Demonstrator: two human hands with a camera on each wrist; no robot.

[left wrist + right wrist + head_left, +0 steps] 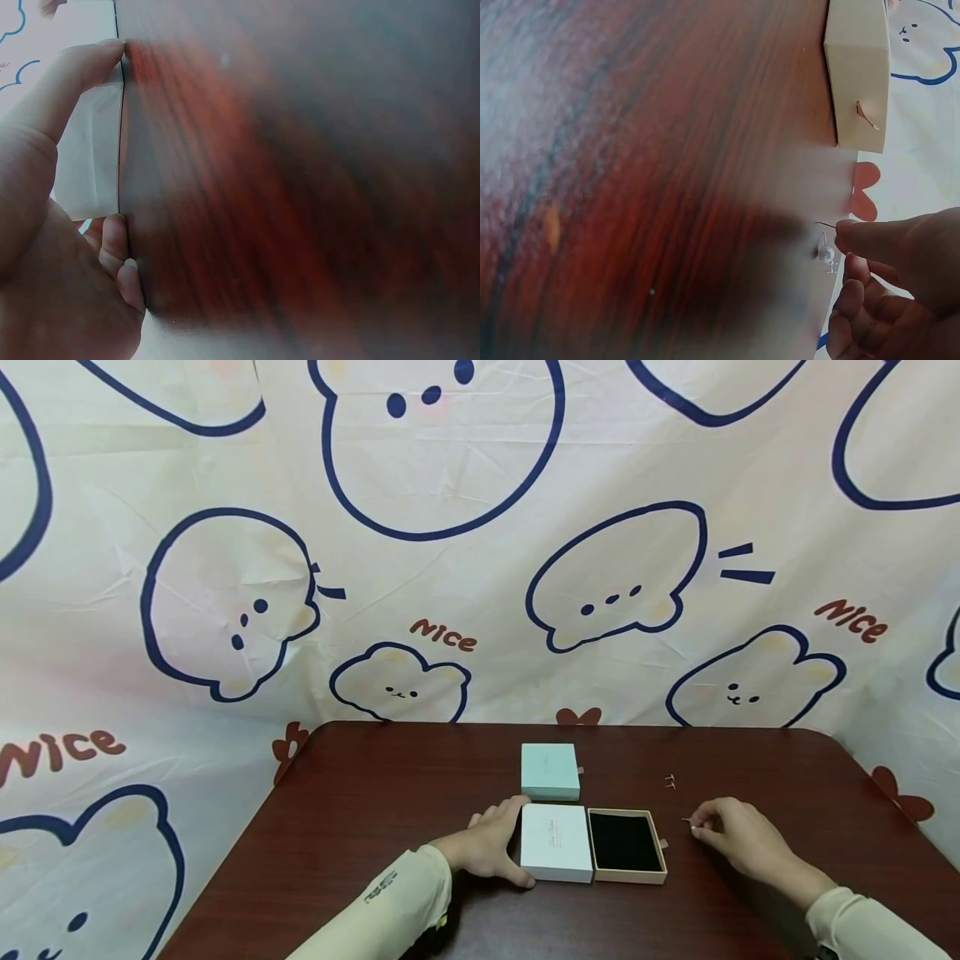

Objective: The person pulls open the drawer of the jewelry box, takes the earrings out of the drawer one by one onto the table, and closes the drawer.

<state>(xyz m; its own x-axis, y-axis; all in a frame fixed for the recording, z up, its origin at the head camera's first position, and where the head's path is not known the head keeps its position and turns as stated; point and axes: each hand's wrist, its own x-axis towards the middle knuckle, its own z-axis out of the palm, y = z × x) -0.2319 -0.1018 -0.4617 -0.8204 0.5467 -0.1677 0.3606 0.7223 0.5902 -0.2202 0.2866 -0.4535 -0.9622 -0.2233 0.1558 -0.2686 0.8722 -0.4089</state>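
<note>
My left hand (491,842) grips a white box (557,843) with small print on its lid, thumb at the near corner and fingers at the far one. In the left wrist view the thumb lies along the white side of that box (90,150). Right beside it stands an open box (628,878) with cream walls and a black lining. My right hand (738,837) hovers low over the table, right of the open box. Between thumb and index finger it pinches a small earring (826,224); only its thin wire shows. A pearl stud (826,253) appears just below the fingertips.
A mint-green box (550,771) with a ribbon tab sits behind the white one. Two tiny light pieces (671,782) lie on the dark wooden table (405,777) beyond my right hand. A printed cloth (480,577) hangs along the table's back edge.
</note>
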